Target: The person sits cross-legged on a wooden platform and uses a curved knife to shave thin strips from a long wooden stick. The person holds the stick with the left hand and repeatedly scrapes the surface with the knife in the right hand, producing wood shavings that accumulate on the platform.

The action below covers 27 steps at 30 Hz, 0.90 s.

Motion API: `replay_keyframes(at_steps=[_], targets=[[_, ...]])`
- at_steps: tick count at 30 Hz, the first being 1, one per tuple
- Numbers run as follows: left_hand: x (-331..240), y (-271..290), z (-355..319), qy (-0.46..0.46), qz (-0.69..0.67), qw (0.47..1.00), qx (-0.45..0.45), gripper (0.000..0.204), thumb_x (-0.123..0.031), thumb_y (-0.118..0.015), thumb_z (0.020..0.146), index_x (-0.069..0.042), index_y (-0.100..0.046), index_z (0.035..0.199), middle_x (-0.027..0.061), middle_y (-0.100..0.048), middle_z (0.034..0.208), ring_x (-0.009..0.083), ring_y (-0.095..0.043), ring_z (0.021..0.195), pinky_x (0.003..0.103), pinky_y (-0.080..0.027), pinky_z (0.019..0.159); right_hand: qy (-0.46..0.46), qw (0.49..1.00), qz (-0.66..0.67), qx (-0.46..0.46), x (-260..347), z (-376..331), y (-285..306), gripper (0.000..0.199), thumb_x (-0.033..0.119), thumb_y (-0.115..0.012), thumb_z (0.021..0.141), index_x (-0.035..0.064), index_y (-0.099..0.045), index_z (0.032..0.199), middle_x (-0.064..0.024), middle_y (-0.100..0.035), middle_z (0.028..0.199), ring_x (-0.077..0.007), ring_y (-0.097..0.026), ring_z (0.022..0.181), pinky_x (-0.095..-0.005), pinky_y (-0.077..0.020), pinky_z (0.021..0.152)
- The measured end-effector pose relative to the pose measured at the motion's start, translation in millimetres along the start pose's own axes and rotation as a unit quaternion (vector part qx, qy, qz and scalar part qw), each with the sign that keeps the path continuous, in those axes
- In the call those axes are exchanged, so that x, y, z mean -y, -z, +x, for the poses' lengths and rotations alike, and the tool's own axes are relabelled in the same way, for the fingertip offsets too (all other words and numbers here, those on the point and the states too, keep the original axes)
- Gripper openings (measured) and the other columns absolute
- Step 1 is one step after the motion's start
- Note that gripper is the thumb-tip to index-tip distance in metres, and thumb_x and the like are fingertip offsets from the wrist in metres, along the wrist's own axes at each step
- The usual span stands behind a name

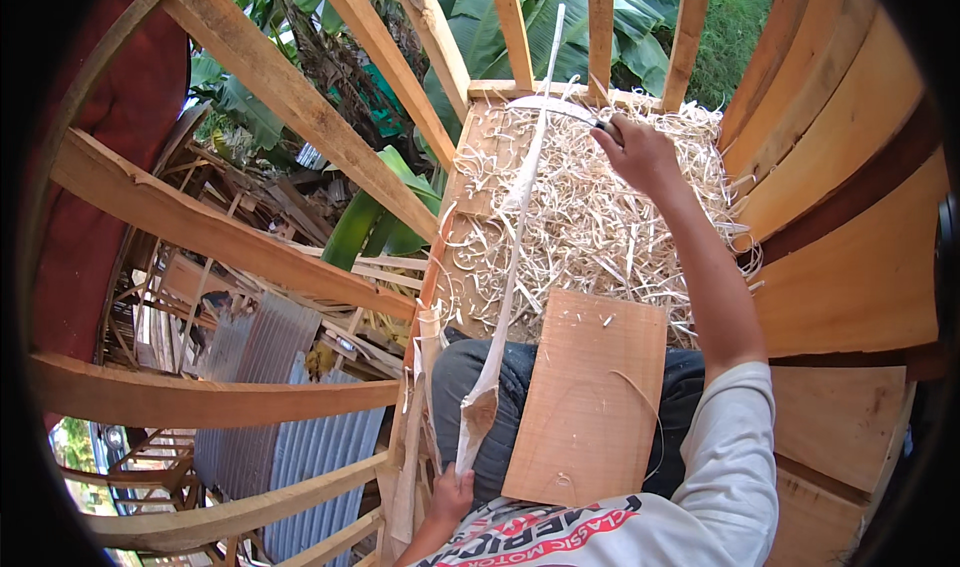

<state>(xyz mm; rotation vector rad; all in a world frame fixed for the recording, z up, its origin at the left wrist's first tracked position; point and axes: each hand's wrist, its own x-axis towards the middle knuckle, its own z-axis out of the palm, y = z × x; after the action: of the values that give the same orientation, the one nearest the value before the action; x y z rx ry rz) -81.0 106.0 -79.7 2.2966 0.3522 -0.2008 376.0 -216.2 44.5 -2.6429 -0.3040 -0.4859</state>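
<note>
Left hand pinches near end of long pale fibrous strip | right hand clenches black-handled curved steel knife | step: likely shaving | next: calls for shallow blade angle

Item 1: strip, 1 pc., pale, long, narrow, w/ slight bends; brown patch nr. lower, wider end. Pose: lengthwise, slanting, L of board, far tip well beyond board's far edge. Item 2: knife, 1 pc., curved light blade, dk. handle, mostly hidden. Pose: beyond board, blade crossing strip nr. far tip; contact unclear.
</note>
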Motion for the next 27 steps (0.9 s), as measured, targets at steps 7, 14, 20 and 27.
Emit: replay_keyframes(at_steps=[7, 14, 20, 27], targets=[[9, 0, -4, -0.036, 0.011, 0.999, -0.017, 0.028, -0.025, -0.054, 0.088, 0.003, -0.055, 0.086, 0.0266, -0.058, 0.068, 0.0462, -0.059, 0.068, 0.049, -0.046, 0.058, 0.341, 0.933, -0.063, 0.095, 28, -22, -24, 0.031, 0.036, -0.056, 0.089, 0.0079, -0.050, 0.077, -0.0081, -0.058, 0.059, -0.0240, -0.062, 0.051, -0.0376, -0.0492, 0.047], [12, 0, -3, -0.047, -0.003, 0.999, -0.013, 0.030, -0.026, -0.056, 0.087, 0.003, -0.055, 0.081, 0.0256, -0.057, 0.064, 0.0444, -0.059, 0.064, 0.047, -0.046, 0.054, 0.287, 0.957, -0.012, 0.022, 10, -18, -20, 0.026, 0.032, -0.058, 0.088, 0.0087, -0.053, 0.078, -0.0102, -0.060, 0.059, -0.0288, -0.061, 0.054, -0.0397, -0.0493, 0.050], [21, -7, -2, -0.045, -0.020, 0.999, -0.020, 0.029, -0.026, -0.057, 0.086, 0.002, -0.054, 0.078, 0.0236, -0.055, 0.058, 0.0446, -0.057, 0.059, 0.048, -0.044, 0.053, 0.044, 0.995, 0.004, -0.092, -2, 14, -13, 0.033, 0.032, -0.053, 0.092, 0.0047, -0.052, 0.075, -0.0147, -0.058, 0.058, -0.0333, -0.060, 0.054, -0.0421, -0.0471, 0.049], [15, -4, 4, -0.050, -0.008, 0.998, -0.022, 0.031, -0.028, -0.055, 0.088, 0.003, -0.053, 0.079, 0.0263, -0.055, 0.061, 0.0460, -0.058, 0.064, 0.048, -0.045, 0.054, -0.014, 0.996, 0.012, -0.085, -12, 26, -23, 0.030, 0.035, -0.056, 0.089, 0.0076, -0.052, 0.076, -0.0133, -0.059, 0.057, -0.0314, -0.061, 0.051, -0.0419, -0.0488, 0.047]])
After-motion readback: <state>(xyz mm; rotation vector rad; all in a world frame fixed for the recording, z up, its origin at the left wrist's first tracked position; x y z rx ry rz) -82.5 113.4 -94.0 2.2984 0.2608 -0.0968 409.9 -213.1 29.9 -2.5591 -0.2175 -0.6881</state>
